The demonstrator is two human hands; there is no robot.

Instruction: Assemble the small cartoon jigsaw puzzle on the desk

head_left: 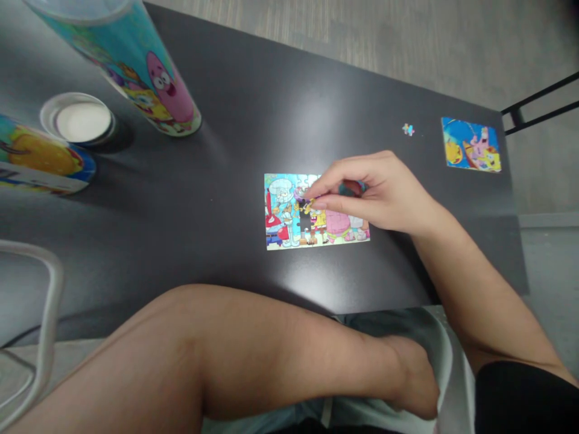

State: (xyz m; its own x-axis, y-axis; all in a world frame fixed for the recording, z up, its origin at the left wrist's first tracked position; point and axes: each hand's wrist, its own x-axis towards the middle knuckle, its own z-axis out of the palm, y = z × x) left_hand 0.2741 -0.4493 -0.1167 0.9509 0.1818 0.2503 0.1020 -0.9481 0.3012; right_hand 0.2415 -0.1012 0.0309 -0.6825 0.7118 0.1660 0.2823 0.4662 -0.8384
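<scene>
My right hand (377,187) reaches in from the right over a small cartoon jigsaw puzzle (283,229) on the dark table. Its thumb and fingertips are pinched on a small yellow puzzle piece (308,206), partly hidden by the fingers. Just below that piece, a dark gap shows among the joined pieces. The hand covers the puzzle's upper right part. My left forearm lies bent across the lower view, and my left hand (416,380) rests low over grey cloth with its fingers hidden.
A loose puzzle piece (408,129) and a cartoon picture card (473,146) lie to the right. At the upper left stand a tall cartoon cylinder (158,84), a cup with a white top (84,122) and a printed container (49,160). A pale curved tube (54,289) is at the left edge.
</scene>
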